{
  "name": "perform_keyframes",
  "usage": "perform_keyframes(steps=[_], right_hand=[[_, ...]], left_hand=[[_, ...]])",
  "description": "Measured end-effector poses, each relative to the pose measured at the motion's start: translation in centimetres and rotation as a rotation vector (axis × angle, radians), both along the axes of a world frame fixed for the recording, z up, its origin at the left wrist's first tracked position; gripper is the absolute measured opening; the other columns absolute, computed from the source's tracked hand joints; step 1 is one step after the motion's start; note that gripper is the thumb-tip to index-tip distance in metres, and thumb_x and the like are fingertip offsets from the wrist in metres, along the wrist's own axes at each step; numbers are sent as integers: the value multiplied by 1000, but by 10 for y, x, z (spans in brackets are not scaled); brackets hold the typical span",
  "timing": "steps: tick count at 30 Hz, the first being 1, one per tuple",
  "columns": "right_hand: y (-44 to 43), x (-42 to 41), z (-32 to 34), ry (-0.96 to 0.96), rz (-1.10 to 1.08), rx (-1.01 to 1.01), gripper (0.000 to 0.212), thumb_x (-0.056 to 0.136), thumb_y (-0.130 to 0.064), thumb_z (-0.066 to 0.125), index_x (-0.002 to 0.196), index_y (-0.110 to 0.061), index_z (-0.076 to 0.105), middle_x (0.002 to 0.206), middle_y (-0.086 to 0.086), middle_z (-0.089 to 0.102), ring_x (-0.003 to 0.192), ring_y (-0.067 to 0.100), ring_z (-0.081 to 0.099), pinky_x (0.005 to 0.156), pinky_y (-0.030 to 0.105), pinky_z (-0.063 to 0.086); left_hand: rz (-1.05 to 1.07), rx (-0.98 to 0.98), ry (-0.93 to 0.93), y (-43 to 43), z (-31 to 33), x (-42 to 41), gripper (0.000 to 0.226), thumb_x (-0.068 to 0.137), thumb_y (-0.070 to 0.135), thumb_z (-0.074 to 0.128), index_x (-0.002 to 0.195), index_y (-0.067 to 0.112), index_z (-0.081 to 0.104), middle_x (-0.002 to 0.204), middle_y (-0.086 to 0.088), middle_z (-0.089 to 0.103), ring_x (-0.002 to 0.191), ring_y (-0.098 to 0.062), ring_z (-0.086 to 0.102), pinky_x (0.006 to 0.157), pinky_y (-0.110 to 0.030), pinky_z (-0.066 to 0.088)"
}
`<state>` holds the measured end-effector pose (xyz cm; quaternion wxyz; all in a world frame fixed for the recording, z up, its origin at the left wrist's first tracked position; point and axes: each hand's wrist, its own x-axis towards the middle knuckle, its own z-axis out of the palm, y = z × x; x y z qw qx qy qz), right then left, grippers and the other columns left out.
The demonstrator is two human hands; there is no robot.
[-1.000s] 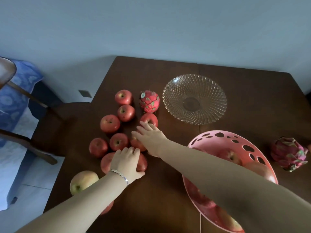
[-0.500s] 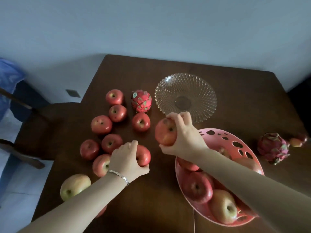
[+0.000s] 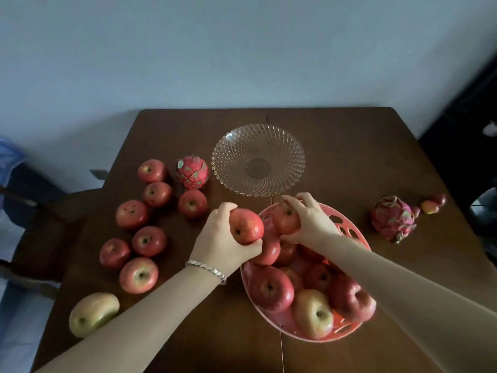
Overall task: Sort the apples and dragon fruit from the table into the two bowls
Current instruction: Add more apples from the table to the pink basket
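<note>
My left hand (image 3: 223,243) grips a red apple (image 3: 246,226) just over the left rim of the pink perforated bowl (image 3: 347,232). My right hand (image 3: 312,219) holds another red apple (image 3: 285,218) above the bowl's far side. Several apples lie inside the bowl. More red apples (image 3: 149,240) sit loose on the table's left, with a yellow-green apple (image 3: 92,314) near the front-left edge. One dragon fruit (image 3: 192,172) stands left of the empty glass bowl (image 3: 258,160). A second dragon fruit (image 3: 394,218) lies to the right of the pink bowl.
The dark wooden table (image 3: 349,146) stands against a pale wall. A small red-yellow fruit (image 3: 433,204) lies by the right edge. A dark chair (image 3: 53,224) stands off the table's left side.
Both hands lifted their apples and carried them rightward to the pink bowl. The left hand's apple has left the table. The camera shifted to the right.
</note>
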<state>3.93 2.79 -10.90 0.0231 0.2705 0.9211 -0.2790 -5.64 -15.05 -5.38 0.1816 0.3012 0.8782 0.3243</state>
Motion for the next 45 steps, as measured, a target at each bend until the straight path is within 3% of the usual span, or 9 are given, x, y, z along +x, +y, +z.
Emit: perform_keyframes(steps=[9,17,22,24,28,30,35,38,45], right_hand=[[1,-2,-3,85,-54,-135,92,64,-34,81,141,-23,33,134,9,30,126,26,32,105,35,32],[8,7,4,-18,75,-169,123,55,-31,87,147,-33,5,150,6,6,137,32,13,111,47,26],[15,18,34,284,168,-201,113,50,-32,90,143,-29,27,131,-2,46,120,13,39,106,31,32],[21,23,47,335,176,-177,97,53,-28,88,137,-23,40,121,-3,50,109,7,46,98,18,36],[36,46,58,374,1,-102,92,52,-43,78,134,-20,44,119,0,48,108,9,49,97,21,41],[44,60,56,360,-139,-109,90,57,-34,82,135,-21,41,119,-2,42,106,7,45,93,17,38],[48,83,48,309,-289,-125,83,62,-29,82,134,-21,41,115,-4,33,101,6,39,80,6,33],[44,84,43,323,-298,-125,81,61,-25,81,132,-20,42,115,-4,36,100,5,40,73,-4,31],[24,58,18,167,-221,-117,87,63,-25,77,139,-16,36,130,5,40,124,21,37,101,28,39]], left_hand=[[-17,0,9,22,4,18,72,58,30,83,121,20,48,118,1,54,98,-8,48,84,-17,35],[-19,-35,-59,55,11,28,70,58,33,83,118,22,50,116,3,56,104,-11,53,84,-18,37],[-59,-72,-123,81,24,31,61,62,35,80,114,23,52,97,10,53,92,-11,53,76,-20,37],[-96,-42,-138,90,29,33,61,63,35,79,116,23,51,98,11,53,92,-9,52,78,-19,37],[-173,103,-275,100,31,27,58,74,37,69,126,27,45,120,10,57,109,-6,54,98,-24,41],[-272,39,-129,104,22,21,52,81,30,61,130,25,44,134,6,51,121,-9,50,104,-26,38],[-708,-536,421,118,-21,21,77,80,37,62,144,32,20,157,0,11,141,-25,22,109,-42,30],[-712,-630,480,123,-34,24,75,81,36,62,143,32,20,150,-5,21,131,-32,29,103,-41,37],[-457,-511,417,105,-33,20,72,74,37,69,137,32,33,133,-8,34,116,-34,40,88,-39,45]])
